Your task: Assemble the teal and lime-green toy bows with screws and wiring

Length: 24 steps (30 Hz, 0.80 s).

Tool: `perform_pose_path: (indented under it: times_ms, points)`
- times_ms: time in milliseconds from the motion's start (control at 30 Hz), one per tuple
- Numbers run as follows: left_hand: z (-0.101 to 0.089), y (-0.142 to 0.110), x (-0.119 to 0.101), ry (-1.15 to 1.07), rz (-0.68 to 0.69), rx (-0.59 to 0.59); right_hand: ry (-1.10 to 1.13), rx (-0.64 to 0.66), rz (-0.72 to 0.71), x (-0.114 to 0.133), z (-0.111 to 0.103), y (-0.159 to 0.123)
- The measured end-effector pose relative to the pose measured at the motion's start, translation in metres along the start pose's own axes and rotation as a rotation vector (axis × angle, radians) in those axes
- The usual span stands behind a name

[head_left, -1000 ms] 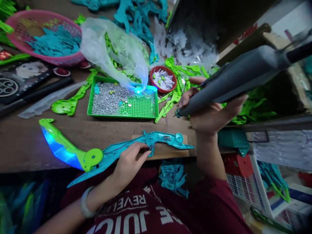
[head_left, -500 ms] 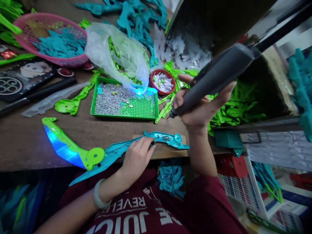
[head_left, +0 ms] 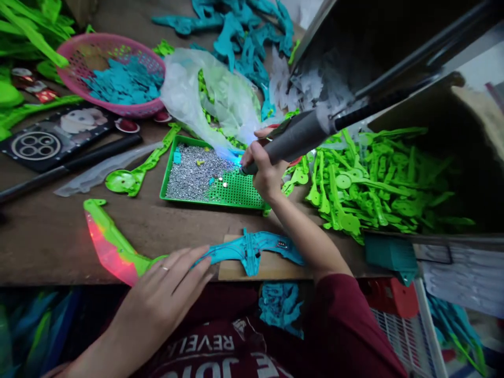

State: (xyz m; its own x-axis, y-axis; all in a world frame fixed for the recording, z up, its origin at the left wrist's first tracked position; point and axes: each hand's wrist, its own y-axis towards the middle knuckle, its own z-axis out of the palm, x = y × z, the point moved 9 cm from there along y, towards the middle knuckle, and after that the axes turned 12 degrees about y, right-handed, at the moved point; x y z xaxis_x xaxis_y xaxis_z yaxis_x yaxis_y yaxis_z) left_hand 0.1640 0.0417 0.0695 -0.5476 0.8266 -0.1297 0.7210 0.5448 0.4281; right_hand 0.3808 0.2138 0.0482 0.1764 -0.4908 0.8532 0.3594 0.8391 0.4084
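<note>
My right hand (head_left: 268, 170) grips a dark electric screwdriver (head_left: 297, 142), its tip low over the bare end of a green perforated tray (head_left: 244, 194). Small silvery screws (head_left: 192, 176) fill the tray's left side. My left hand (head_left: 169, 289) lies with fingers stretched over the joint between a blue plastic toy shell (head_left: 232, 250) and a green arm (head_left: 118, 236) with a clear, red-lit insert. The shell's inside faces up, showing a wire and small metal parts. Its right end rests on a wooden board (head_left: 232, 273), partly hidden by my right forearm.
A pink basket (head_left: 114, 107) of blue pieces stands at the back left, beside a plastic bag (head_left: 214, 84) of green parts. Many green arms (head_left: 366, 184) spill from a carton on the right. A phone (head_left: 55, 134) and a black-handled rod (head_left: 102, 149) lie left.
My right hand has brought the screwdriver left and down to the tray. My left hand has slid left along the shell to the joint. The insert's light turned from blue to red.
</note>
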Motion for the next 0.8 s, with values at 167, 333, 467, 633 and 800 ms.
perform_pose_path:
  times_ms: [167,333,467,633,800]
  points:
    - [-0.004,-0.022,0.012,-0.007,0.080,0.041,-0.015,0.029,0.042,-0.014,0.004,-0.002]
    - [0.007,-0.009,-0.002,-0.080,-0.020,0.003,-0.080,0.047,0.029,-0.017,0.004,-0.003]
    - [0.045,0.026,-0.036,-0.154,-0.128,0.028,-0.081,0.057,-0.027,-0.018,0.003,-0.002]
    - [0.072,0.048,-0.059,-0.181,-0.149,-0.023,-0.104,0.099,-0.051,-0.027,0.001,-0.001]
    - [0.076,0.045,-0.027,-0.488,-0.390,-0.030,-0.139,0.089,0.008,-0.032,0.001,0.000]
